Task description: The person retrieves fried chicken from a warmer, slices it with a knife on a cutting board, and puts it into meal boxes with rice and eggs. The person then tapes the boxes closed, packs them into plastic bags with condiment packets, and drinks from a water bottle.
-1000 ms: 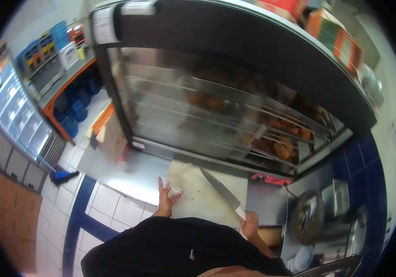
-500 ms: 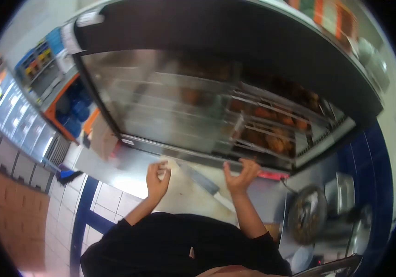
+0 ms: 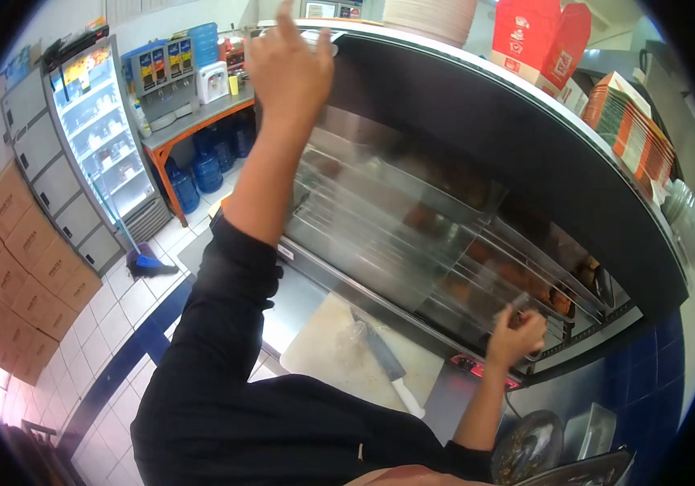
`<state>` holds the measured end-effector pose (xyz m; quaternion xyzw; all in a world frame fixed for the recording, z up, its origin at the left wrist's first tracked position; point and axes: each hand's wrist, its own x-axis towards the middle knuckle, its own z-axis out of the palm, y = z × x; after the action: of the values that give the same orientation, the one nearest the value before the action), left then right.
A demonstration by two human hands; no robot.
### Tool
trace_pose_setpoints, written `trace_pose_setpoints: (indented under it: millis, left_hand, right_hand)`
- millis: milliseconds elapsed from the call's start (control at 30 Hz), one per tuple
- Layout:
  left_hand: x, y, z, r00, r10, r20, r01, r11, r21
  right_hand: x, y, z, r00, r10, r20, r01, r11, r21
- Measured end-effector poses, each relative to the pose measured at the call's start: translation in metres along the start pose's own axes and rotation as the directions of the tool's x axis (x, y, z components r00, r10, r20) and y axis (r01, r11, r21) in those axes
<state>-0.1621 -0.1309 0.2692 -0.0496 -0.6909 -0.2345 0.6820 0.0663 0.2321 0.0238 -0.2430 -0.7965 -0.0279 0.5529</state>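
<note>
The left grip, fingers apart, is raised by the top edge of the cabinet. Below and between both grips lies the knife. The right grip curls beside a handle-like piece, clamped or not I cannot tell; light, even pressure there seems wisest

Clipped fingertip, clouded glass
The left grip loses a fingertip past the upper edge; whether the right grip holds anything is unclear. Behind the cabinet glass, glare and blur obscure much of the food. The pan is partly hidden low down; the fridge goods are too small to tell.
</note>
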Motion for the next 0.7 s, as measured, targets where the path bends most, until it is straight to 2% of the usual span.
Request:
trace_pose_setpoints:
  millis: [33, 100, 167, 200, 267, 300, 333, 400, 433, 467, 500, 533, 600, 667, 700]
  left_hand:
    - [-0.001, 0.0, 0.005, 0.997, -0.018, 0.08, 0.014, 0.998, 0.054]
    - [-0.006, 0.0, 0.019, 0.998, -0.032, 0.06, 0.028, 0.998, 0.06]
    - [-0.012, 0.003, 0.027, 0.998, -0.063, 0.02, 0.063, 0.998, 0.013]
    - [-0.014, 0.004, 0.03, 0.998, -0.068, 0.015, 0.067, 0.998, 0.015]
    - [-0.017, 0.002, 0.041, 0.997, -0.075, -0.027, 0.073, 0.995, -0.07]
    - [-0.017, -0.001, 0.046, 0.995, -0.097, 0.01, 0.097, 0.971, -0.22]
    - [-0.018, -0.001, 0.047, 0.995, -0.101, 0.007, 0.1, 0.969, -0.224]
    - [-0.018, 0.003, 0.046, 0.976, -0.217, 0.006, 0.203, 0.901, -0.383]
    - [-0.017, 0.004, 0.042, 0.975, -0.221, 0.007, 0.206, 0.898, -0.39]
    - [-0.016, 0.005, 0.037, 0.944, -0.325, 0.06, 0.313, 0.821, -0.477]
    - [-0.014, 0.005, 0.033, 0.9, -0.418, 0.124, 0.412, 0.724, -0.553]
    - [-0.015, 0.0, 0.035, 0.898, -0.419, 0.13, 0.416, 0.716, -0.56]
    - [-0.013, -0.007, 0.033, 0.897, -0.361, 0.256, 0.442, 0.761, -0.474]
    - [-0.019, -0.001, 0.016, 0.885, -0.343, 0.315, 0.464, 0.713, -0.526]
    - [-0.022, 0.005, 0.005, 0.881, -0.302, 0.365, 0.471, 0.636, -0.611]
  right_hand:
    - [0.002, 0.016, -0.006, 1.0, 0.022, -0.01, -0.022, 1.0, -0.018]
    - [0.007, 0.047, -0.018, 0.999, 0.034, -0.02, -0.035, 0.999, -0.032]
    - [0.013, 0.076, -0.031, 0.998, 0.049, -0.035, -0.056, 0.977, -0.204]
    - [0.016, 0.088, -0.037, 0.998, 0.044, -0.038, -0.051, 0.978, -0.202]
    - [0.021, 0.111, -0.05, 0.999, 0.03, -0.04, -0.041, 0.944, -0.327]
    - [0.023, 0.124, -0.055, 0.999, 0.026, -0.044, -0.039, 0.944, -0.329]
    - [0.024, 0.136, -0.059, 0.998, 0.044, -0.055, -0.061, 0.926, -0.373]
    - [0.029, 0.15, -0.069, 0.996, 0.061, -0.07, -0.085, 0.903, -0.422]
    - [0.032, 0.155, -0.075, 0.991, 0.13, -0.042, -0.134, 0.878, -0.46]
    - [0.035, 0.16, -0.082, 0.98, 0.201, -0.017, -0.182, 0.846, -0.501]
    - [0.036, 0.166, -0.084, 0.979, 0.201, -0.023, -0.185, 0.842, -0.508]
    - [0.036, 0.172, -0.084, 0.974, 0.227, -0.016, -0.206, 0.847, -0.491]
    - [0.034, 0.173, -0.09, 0.966, 0.26, -0.01, -0.232, 0.844, -0.484]
    - [0.036, 0.166, -0.095, 0.952, 0.306, 0.008, -0.264, 0.834, -0.484]
    - [0.032, 0.166, -0.096, 0.939, 0.343, 0.004, -0.308, 0.847, -0.434]
